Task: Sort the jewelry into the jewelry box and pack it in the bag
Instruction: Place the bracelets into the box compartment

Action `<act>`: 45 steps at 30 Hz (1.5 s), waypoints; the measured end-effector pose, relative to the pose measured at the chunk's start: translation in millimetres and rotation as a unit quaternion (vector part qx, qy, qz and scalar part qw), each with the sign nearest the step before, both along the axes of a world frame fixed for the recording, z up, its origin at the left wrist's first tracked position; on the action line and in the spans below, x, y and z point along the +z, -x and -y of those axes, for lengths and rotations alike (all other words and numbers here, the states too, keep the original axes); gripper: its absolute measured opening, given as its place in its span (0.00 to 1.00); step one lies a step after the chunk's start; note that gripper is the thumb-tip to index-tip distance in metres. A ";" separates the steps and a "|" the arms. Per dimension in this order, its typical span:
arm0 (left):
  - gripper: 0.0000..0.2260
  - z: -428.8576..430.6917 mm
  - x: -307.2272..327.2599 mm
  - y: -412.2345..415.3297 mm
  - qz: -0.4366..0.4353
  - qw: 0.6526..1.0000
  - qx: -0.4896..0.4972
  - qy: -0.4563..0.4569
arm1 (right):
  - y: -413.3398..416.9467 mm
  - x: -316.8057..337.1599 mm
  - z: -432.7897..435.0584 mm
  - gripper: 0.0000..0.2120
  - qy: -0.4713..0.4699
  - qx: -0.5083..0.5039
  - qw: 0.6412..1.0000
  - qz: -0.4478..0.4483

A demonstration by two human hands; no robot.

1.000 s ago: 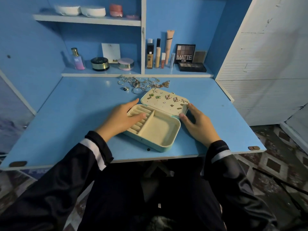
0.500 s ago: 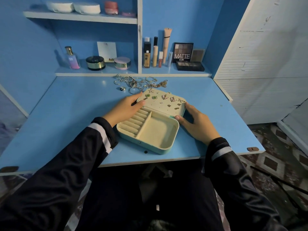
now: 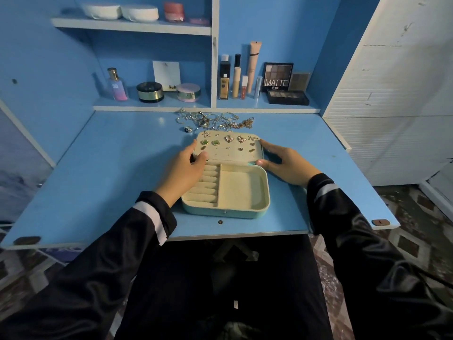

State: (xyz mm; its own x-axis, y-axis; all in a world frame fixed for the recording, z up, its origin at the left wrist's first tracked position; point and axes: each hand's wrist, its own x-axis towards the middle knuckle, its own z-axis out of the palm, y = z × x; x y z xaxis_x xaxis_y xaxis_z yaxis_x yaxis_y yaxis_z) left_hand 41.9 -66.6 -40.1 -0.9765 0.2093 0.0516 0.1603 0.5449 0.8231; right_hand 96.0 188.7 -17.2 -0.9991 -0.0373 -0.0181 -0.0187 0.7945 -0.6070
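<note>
Teal jewelry box (image 3: 242, 190): my left grip (image 3: 185, 165) and right grip (image 3: 285, 163) grasp its lid (image 3: 228, 154); a jerk could shed earrings (image 3: 229, 138).

Blue all round here: a blue worktop (image 3: 98, 168) runs back to a blue wall (image 3: 282, 28) carrying white-edged shelves (image 3: 132, 27). Off the worktop's right edge stands a scuffed white slatted cabinet (image 3: 392, 94). Brown patterned tiles cover the floor (image 3: 416, 217). The light is dim and cool.

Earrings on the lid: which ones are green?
The two clover-shaped studs side by side near the left end of the lid, in the second row. The rest look gold or silvery.
</note>
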 end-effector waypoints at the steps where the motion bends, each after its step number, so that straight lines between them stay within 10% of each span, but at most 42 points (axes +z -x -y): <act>1: 0.25 0.7 -1.1 -0.4 0.001 1.000 0.009 -0.005 | 4.3 0.9 0.1 0.33 0.000 0.007 1.000 0.002; 19: 0.27 10.4 3.2 10.9 0.025 0.999 -0.023 0.024 | 28.0 -0.6 -9.0 0.33 0.076 0.015 0.997 0.015; 27: 0.14 18.7 11.8 53.5 -0.099 0.991 -0.021 0.090 | 57.8 -7.3 -10.5 0.11 0.090 -0.015 0.994 -0.067; 45: 0.08 -22.8 16.2 169.6 -0.242 0.955 -0.109 0.132 | 171.0 -2.1 -5.5 0.06 0.019 -0.029 0.983 -0.182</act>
State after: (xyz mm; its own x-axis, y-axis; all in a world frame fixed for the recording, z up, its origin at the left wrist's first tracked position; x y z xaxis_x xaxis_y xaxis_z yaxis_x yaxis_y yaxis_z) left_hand -127.7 -43.8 -23.9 -0.7833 0.4732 0.4032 0.6206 0.6333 0.4624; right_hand -75.1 194.2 -19.3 -0.9399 0.0269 0.3404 -0.1945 0.7773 -0.5983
